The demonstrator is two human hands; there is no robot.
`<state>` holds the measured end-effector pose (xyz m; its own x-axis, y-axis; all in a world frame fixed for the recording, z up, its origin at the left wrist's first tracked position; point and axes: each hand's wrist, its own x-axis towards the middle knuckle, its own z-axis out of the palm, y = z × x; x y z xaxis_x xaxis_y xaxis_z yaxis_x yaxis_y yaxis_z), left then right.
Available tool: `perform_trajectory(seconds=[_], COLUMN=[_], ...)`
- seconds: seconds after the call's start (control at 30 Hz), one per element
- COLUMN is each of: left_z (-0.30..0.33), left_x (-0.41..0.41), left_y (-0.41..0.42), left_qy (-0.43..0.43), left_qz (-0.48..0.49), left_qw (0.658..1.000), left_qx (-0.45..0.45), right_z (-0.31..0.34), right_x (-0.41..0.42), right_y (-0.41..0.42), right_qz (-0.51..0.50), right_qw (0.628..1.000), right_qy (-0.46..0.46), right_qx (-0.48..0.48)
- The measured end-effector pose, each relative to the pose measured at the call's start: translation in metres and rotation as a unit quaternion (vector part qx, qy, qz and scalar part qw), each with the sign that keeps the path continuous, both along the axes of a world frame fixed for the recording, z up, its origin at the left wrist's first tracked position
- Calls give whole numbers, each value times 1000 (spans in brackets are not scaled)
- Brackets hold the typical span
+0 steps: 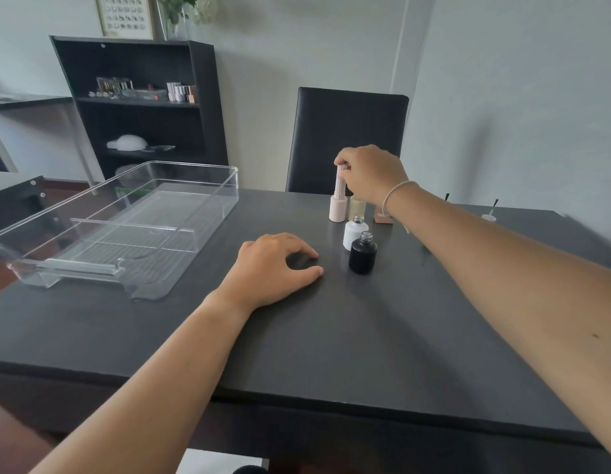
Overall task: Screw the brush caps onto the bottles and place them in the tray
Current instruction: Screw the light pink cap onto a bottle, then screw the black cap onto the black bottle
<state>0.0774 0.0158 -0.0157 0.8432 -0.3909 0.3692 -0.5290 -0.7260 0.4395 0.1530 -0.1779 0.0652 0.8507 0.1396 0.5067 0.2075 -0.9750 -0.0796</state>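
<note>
My right hand pinches the top of a ribbed pale pink brush cap that stands on a pink bottle at the far middle of the table. Beside the pink bottle stand a beige bottle, a white bottle and a black bottle, the last two with bare threaded necks. My left hand rests on the table to the left of the black bottle, fingers loosely curled, holding nothing. The clear plastic tray sits at the left and holds nothing.
A brown square bottle is half hidden behind my right wrist. Two brush caps stand brush-up at the far right: a white one and another behind my arm. A black chair stands behind the table, a black shelf at the back left.
</note>
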Motion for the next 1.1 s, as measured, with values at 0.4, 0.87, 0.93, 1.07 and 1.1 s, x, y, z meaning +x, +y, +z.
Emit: perform_trajectory(seconds=[0.4, 0.87, 0.93, 1.07, 1.1], left_z=[1, 6, 7, 9, 8], left_x=[1, -10, -13, -15, -15], left_y=[0, -15, -26, -45, -49], left_qy=[9, 26, 32, 53, 57], left_qz=[-5, -12, -17, -8, -5], left_qw=[1000, 992, 991, 991, 991], left_qx=[3, -125, -132, -123, -119], right_z=[-1, -57, -59, -68, -69], right_x=[-26, -108, -104, -94, -91], right_y=[-10, -91, -98, -104, -104], right_qz=[24, -65, -88, -101, -104], right_qw=[995, 915, 909, 911, 911], right_qy=[-62, -156, -137, -84, -71], right_qx=[75, 366, 383, 391, 393])
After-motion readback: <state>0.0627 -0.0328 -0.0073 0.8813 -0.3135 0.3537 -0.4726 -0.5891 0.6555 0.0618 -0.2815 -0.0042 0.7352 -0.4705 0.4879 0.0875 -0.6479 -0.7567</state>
